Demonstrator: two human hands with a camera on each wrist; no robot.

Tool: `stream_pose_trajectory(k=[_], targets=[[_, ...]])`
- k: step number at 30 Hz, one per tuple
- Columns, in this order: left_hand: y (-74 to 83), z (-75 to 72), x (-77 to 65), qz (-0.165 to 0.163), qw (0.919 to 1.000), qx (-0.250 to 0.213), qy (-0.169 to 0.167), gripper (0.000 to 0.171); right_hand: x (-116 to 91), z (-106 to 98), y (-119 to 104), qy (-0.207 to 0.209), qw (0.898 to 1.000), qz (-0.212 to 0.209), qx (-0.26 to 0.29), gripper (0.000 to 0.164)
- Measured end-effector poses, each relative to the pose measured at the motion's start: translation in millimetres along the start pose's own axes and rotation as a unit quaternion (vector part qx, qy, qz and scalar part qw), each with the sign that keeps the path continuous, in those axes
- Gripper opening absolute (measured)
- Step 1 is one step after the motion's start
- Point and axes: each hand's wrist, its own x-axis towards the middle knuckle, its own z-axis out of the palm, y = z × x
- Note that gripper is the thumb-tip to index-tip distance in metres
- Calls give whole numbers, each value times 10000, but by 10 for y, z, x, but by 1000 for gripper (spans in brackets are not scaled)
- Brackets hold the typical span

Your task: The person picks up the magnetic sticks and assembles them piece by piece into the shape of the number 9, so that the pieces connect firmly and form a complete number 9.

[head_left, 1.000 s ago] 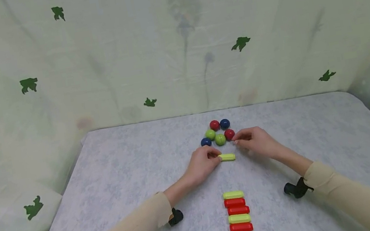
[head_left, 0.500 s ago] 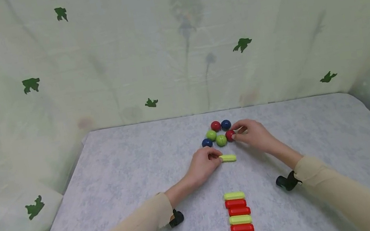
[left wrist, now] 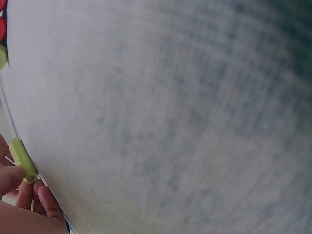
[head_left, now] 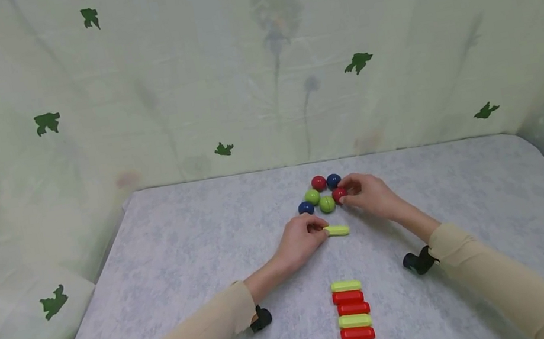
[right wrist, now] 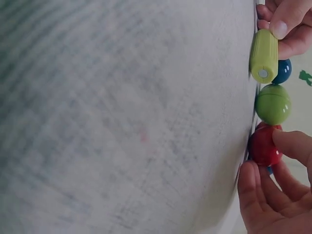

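My left hand [head_left: 300,241] pinches one end of a lime-green ridged rod [head_left: 338,230] lying crosswise in front of a cluster of balls. In the right wrist view, the rod [right wrist: 263,56] shows a round grey disc in its free end. The thumb and fingers of my right hand [head_left: 371,196] grip a glossy red ball [head_left: 339,195] at the cluster's right side. Beside that ball sits a green ball [head_left: 327,204] with a seam line. A second green ball [head_left: 312,197], a blue ball [head_left: 305,208], another red ball [head_left: 319,183] and another blue ball [head_left: 333,181] complete the group.
Nearer the front, several red and lime rods lie stacked in a column, with a lime rod [head_left: 346,286] at its far end and a red rod [head_left: 357,334] nearest. The grey mottled table [head_left: 197,236] meets a pale, leaf-printed curtain [head_left: 154,81] at the back.
My right hand has moved slightly left and away from me, from beside the red ball to gripping it. My left hand stays on the lime rod, which has not visibly moved on the table.
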Motion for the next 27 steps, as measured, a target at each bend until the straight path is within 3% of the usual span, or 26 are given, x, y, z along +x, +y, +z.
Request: stream_pose_trajectory(k=[10, 18, 27], targets=[[14, -4, 9, -65, 10000, -14, -19, 14, -162, -89, 60, -276, 9993, 89, 227, 35], [6, -13, 12, -125, 9999, -16, -49, 14, -409, -132, 69, -696, 9969, -255, 277, 35], [-24, -14, 3, -171, 9997, -172, -73, 14, -586, -102, 44, -781, 9957, -411, 282, 33]])
